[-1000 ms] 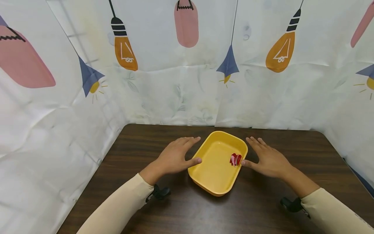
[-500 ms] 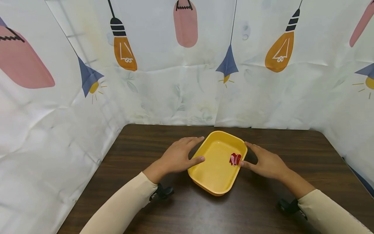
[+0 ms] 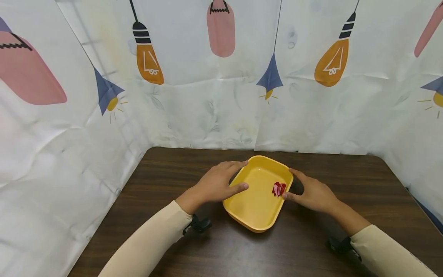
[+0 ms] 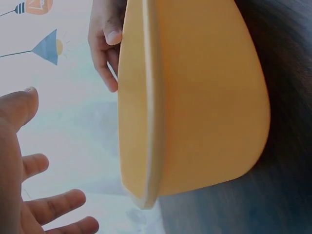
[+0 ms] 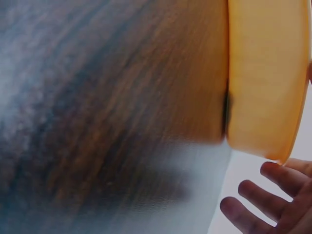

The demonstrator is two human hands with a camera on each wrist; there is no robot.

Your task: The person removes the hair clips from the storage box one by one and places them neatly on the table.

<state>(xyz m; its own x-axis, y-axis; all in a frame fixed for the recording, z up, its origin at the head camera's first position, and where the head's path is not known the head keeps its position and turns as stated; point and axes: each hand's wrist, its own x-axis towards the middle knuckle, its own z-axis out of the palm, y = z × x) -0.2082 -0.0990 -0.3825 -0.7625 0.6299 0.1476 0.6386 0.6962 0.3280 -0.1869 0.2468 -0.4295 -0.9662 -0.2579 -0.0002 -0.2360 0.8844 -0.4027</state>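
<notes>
We see the left hand (image 3: 216, 184) near the middle of the frame, its fingers loosely extended and its thumb spread from them, with nothing in its grasp. In the head view its fingertips overlap the left side of the yellow tray (image 3: 250, 200); the left wrist view shows us a gap between those fingers and the rim. The right hand (image 3: 313, 192), right of centre, is likewise ungripped and spread, thumb and forefinger at the tray's right rim; we cannot tell how firmly they touch.

The tray lies just right of centre, slanted on the dark wood-grained table (image 3: 242, 256). Only the head view gives us the small red bundle with pale strands (image 3: 278, 189), inside the tray by its right wall. The wrist views show instead the tray's outer walls, and the right one catches three fingertips just below its edge, at lower right. Farther out are cream sleeves (image 3: 149, 240) and, across the top, a white sheet (image 3: 194, 111) printed with lamps.
</notes>
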